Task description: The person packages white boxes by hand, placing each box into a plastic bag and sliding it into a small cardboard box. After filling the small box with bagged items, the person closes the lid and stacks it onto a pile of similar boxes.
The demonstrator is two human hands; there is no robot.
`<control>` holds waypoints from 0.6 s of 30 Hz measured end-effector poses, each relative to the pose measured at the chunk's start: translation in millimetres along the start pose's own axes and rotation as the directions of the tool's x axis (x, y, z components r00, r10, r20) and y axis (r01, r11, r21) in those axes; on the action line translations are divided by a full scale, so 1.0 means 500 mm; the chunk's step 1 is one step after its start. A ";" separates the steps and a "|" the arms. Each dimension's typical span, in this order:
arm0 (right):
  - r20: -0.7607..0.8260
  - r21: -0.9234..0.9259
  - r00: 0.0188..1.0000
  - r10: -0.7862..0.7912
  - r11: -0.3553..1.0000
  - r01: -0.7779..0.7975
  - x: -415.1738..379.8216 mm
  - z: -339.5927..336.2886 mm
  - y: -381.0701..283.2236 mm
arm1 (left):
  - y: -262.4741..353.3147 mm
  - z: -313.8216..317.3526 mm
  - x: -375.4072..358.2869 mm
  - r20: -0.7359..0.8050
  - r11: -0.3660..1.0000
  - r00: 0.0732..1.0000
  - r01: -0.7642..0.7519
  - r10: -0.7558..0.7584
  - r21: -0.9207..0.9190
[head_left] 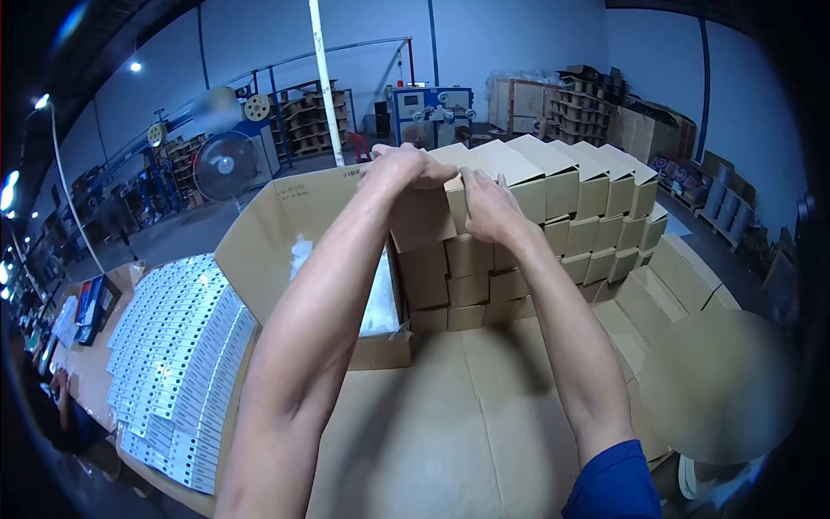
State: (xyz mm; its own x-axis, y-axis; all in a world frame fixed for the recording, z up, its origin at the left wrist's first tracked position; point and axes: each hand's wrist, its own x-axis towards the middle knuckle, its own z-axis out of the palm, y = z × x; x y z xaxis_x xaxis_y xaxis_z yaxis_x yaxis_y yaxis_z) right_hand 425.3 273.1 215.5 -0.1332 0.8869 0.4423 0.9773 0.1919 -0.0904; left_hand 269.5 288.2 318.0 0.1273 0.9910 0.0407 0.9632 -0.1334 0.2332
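Observation:
Both arms reach forward to a stack of small brown cartons (510, 235). My left hand (406, 169) lies over the top of the carton at the stack's near left end, its fingers pointing right. Beside it, my right hand (491, 206) rests against the upper front of the same row, fingertips at the top edge. Whether either hand grips a carton cannot be made out. Left of the stack stands a large open cardboard box (251, 229) with clear plastic (380, 298) inside, partly hidden behind my left arm.
Rows of white printed pieces (173, 363) cover the table at left. More brown cartons (666, 294) lie at right. A person's hand (60, 381) shows at the far left. Behind are a fan (226, 166), a white pole (326, 82) and a blue machine (432, 112).

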 end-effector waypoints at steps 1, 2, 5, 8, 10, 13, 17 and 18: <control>-0.076 -0.033 0.997 -0.023 0.999 0.020 -0.004 0.007 -0.002 | -0.006 -0.014 -0.012 -0.018 0.999 0.999 -0.032 0.033 0.036; -0.150 -0.069 0.988 -0.049 0.997 0.039 -0.009 0.021 -0.001 | -0.014 -0.028 -0.026 -0.034 0.995 0.997 -0.064 0.066 0.071; -0.373 0.084 0.926 -0.059 0.992 0.097 -0.027 0.012 -0.004 | -0.062 -0.068 -0.096 -0.185 0.996 0.979 -0.084 0.088 0.027; -0.518 0.659 0.848 0.109 0.683 0.314 -0.101 -0.006 -0.032 | -0.123 -0.112 -0.287 -0.273 0.983 0.951 -0.170 0.144 -0.074; -0.402 0.849 0.906 0.132 0.424 0.315 -0.174 -0.047 -0.084 | -0.185 -0.090 -0.371 -0.372 0.950 0.909 -0.264 0.188 -0.166; -0.262 0.947 0.965 0.034 0.205 0.249 -0.239 -0.047 -0.123 | -0.312 -0.025 -0.443 -0.518 0.770 0.713 -0.620 0.473 -0.150; -0.033 0.999 0.989 -0.142 -0.008 0.032 -0.355 0.046 -0.150 | -0.440 0.110 -0.518 -0.472 0.592 0.664 -0.742 0.580 -0.315; 0.016 1.000 0.994 -0.110 0.023 -0.014 -0.400 0.076 -0.176 | -0.480 0.144 -0.526 -0.458 0.546 0.641 -0.767 0.616 -0.338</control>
State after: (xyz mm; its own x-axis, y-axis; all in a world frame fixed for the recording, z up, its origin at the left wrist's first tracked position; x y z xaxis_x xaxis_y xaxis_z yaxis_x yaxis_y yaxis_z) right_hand 359.8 94.9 101.1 -0.2425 0.8672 0.4349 -0.1408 0.4121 -0.9002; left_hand 21.9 60.4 181.3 0.5663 0.5486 0.6151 0.3481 -0.8356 0.4249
